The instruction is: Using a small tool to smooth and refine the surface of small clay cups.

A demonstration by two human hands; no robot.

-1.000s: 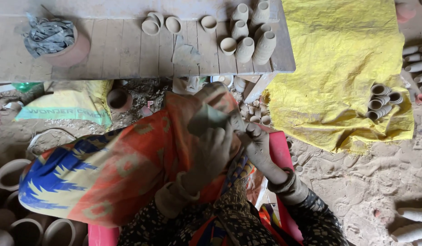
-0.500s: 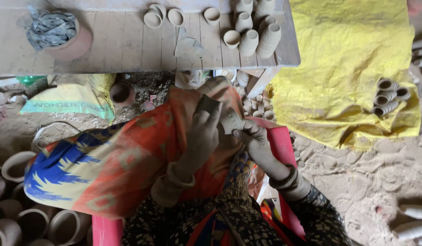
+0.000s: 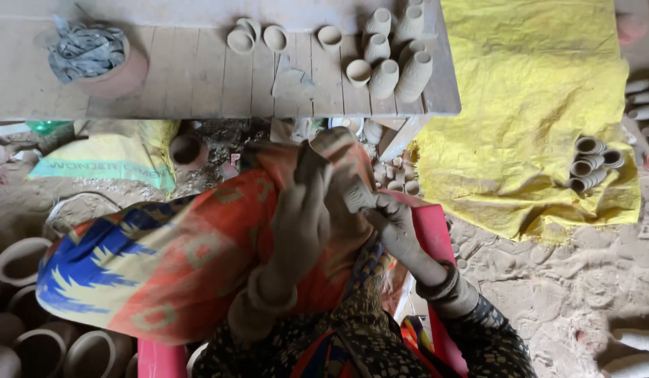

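A: What sits far left on the wooden surface?

B: A round clay bowl with grey scraps in it. Below the surface lies a yellow sack, and clay pots stand on the ground at the bottom left.

A: And in the middle?

B: A bright cloth, orange, blue and cream, lies over the person's lap. The left hand rests on top of it. Its fingers curl up around the left side of a small grey clay piece. The hand is dusty with clay.

A: Where is that clay piece?

B: Between the two hands, above the lap, just in front of the surface's edge. Its long side runs from the upper left down to the lower right. It is too small and grey to tell which end is its open end.

A: What does the right hand do?

B: The right hand comes up from the lower right. Its fingertips are pressed together on the lower right end of the piece, pinching it. A bangle sits on that wrist.

A: And to the right?

B: Small clay cups stand on the surface's right end. Further right a yellow sheet covers the ground, with a bunch of small clay tubes on it.
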